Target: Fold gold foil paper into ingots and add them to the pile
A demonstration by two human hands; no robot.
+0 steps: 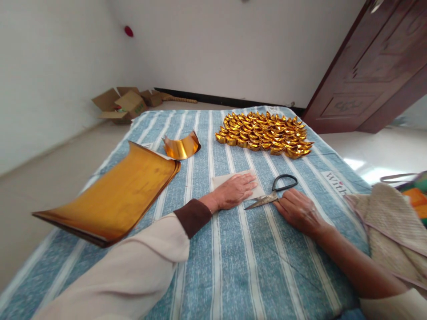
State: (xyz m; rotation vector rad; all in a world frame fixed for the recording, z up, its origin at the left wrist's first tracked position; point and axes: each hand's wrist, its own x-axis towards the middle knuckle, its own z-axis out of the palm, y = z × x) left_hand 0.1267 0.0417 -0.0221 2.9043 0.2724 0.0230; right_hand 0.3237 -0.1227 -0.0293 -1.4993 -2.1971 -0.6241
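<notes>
- I take the scissors (271,194) as my landmark: they lie on the striped blue mattress (233,266), long axis running from the blade tips at lower left up to the black handle loops at upper right.
- My right hand (298,210) rests just right of the blades, fingers together and flat, fingertips touching or nearly touching the metal; not gripping.
- My left hand (233,191) lies left of the scissors, palm down, fingers pressed together on a pale paper sheet (230,180), with the blade tips beside that sheet's near corner.
- The right hand is nearer the scissors.
- Beyond the scissors sits a spread of folded gold ingots (265,133).
- Far left of them: a gold foil stack (113,195) and a curled gold sheet (182,147).
- Open cardboard boxes (122,104) stand on the floor; I can't make out their contents.
</notes>
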